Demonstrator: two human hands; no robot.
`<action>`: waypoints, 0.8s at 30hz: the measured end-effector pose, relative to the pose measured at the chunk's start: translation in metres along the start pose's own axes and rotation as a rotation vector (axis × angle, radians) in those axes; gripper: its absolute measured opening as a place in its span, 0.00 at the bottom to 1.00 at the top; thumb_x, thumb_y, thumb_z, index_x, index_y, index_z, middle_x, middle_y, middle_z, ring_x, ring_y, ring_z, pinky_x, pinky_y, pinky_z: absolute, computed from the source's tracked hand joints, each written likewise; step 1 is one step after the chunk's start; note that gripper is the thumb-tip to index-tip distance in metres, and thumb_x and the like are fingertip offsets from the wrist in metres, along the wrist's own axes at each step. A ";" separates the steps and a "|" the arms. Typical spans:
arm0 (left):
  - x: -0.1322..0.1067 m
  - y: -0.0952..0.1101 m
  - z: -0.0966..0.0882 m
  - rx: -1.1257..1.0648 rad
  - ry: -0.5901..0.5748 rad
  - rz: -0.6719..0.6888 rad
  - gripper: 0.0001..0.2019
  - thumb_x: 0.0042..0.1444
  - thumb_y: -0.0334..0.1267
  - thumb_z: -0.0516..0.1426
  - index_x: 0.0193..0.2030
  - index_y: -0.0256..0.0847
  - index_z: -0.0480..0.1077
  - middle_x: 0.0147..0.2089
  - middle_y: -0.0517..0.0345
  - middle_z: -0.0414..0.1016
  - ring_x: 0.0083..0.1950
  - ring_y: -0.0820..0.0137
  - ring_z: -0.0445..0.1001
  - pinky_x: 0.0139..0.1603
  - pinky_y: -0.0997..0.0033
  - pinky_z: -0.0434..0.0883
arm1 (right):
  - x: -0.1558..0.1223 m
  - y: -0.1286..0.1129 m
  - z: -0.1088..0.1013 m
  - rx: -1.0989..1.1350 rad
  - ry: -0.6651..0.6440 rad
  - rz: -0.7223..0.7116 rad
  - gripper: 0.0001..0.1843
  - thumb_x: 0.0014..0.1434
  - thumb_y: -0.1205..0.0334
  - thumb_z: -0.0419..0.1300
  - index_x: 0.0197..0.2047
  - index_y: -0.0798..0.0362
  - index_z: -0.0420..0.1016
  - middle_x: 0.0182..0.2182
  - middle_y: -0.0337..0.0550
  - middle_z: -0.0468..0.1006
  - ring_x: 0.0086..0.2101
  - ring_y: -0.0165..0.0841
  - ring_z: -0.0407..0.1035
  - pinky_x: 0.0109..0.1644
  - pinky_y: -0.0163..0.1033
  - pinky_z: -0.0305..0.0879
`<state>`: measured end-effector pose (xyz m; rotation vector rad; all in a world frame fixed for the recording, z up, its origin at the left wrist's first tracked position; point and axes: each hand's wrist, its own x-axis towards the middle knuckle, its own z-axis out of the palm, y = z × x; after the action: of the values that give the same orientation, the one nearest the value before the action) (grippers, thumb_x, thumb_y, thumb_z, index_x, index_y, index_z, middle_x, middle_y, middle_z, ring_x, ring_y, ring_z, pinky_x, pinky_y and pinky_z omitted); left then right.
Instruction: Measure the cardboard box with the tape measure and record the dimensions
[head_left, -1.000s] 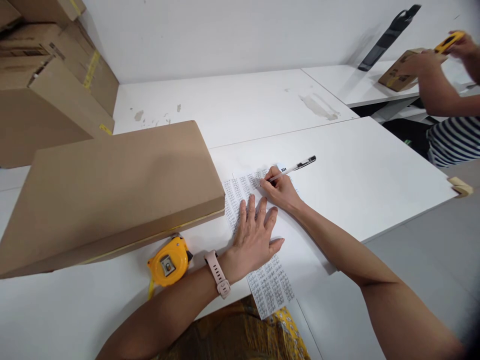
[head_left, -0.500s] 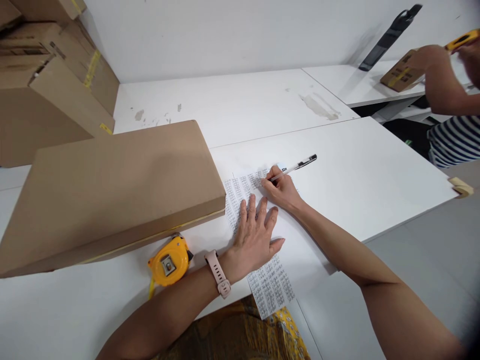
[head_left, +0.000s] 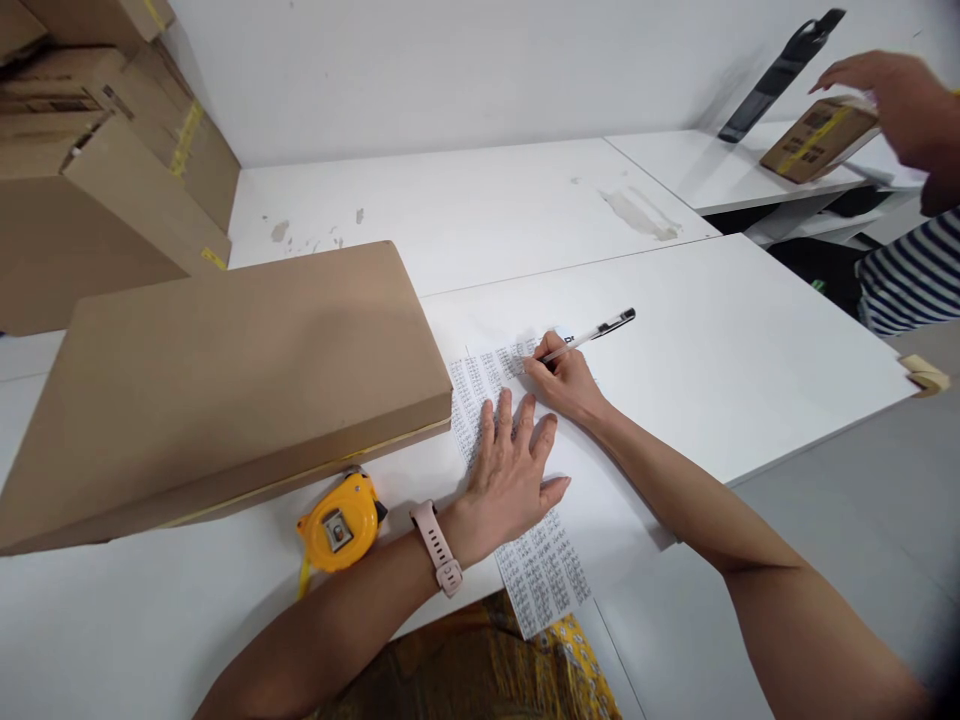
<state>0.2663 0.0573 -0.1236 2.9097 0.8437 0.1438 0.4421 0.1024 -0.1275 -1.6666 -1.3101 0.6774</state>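
Observation:
A sheet of paper (head_left: 541,570) covered in small printed rows lies on the white table (head_left: 720,360). My left hand (head_left: 510,475) rests flat on it, fingers spread, a pink watch on the wrist. My right hand (head_left: 566,380) pinches a white pen with a black cap end (head_left: 592,333), its tip touching the upper part of the sheet. A yellow tape measure (head_left: 337,522) sits just left of my left wrist, against the front edge of a long flat cardboard box (head_left: 217,370).
Larger cardboard boxes (head_left: 97,170) are stacked at the far left. At the far right another person in a striped shirt (head_left: 907,275) reaches over a small cardboard box (head_left: 817,135) on a side table. A tape roll (head_left: 926,375) sits at the table's right corner.
My hands and pen have barely moved. The other person's hands have shifted over the small box, which now tilts differently; the yellow tool is out of sight.

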 end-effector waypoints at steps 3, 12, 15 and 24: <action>0.001 0.000 -0.002 -0.010 -0.007 -0.001 0.37 0.67 0.59 0.49 0.74 0.34 0.57 0.77 0.36 0.51 0.78 0.38 0.43 0.74 0.36 0.46 | 0.000 0.002 0.001 -0.003 0.006 -0.007 0.10 0.56 0.60 0.59 0.28 0.48 0.60 0.19 0.31 0.59 0.23 0.30 0.54 0.29 0.39 0.51; -0.001 0.000 0.006 0.024 0.041 0.006 0.36 0.67 0.59 0.49 0.73 0.35 0.58 0.76 0.36 0.53 0.77 0.36 0.46 0.73 0.36 0.48 | 0.006 0.013 -0.020 -0.225 -0.022 -0.355 0.07 0.66 0.58 0.55 0.42 0.48 0.73 0.37 0.45 0.74 0.36 0.38 0.67 0.42 0.44 0.64; -0.003 0.005 0.003 0.106 0.099 0.033 0.31 0.69 0.54 0.51 0.68 0.30 0.63 0.71 0.33 0.63 0.73 0.40 0.56 0.70 0.42 0.56 | 0.009 0.022 -0.023 -0.370 -0.125 -0.499 0.15 0.66 0.66 0.50 0.45 0.48 0.78 0.40 0.50 0.75 0.41 0.42 0.68 0.46 0.48 0.65; -0.084 0.003 -0.044 -0.013 0.494 -0.083 0.01 0.65 0.32 0.57 0.40 0.39 0.68 0.43 0.49 0.75 0.46 0.59 0.72 0.47 0.59 0.70 | 0.010 0.037 -0.018 -0.490 -0.025 -0.560 0.28 0.62 0.71 0.48 0.64 0.50 0.67 0.38 0.49 0.79 0.41 0.42 0.72 0.46 0.49 0.71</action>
<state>0.1914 0.0130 -0.0843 2.8553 1.0146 0.8826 0.4775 0.1049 -0.1508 -1.5355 -1.9618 0.0394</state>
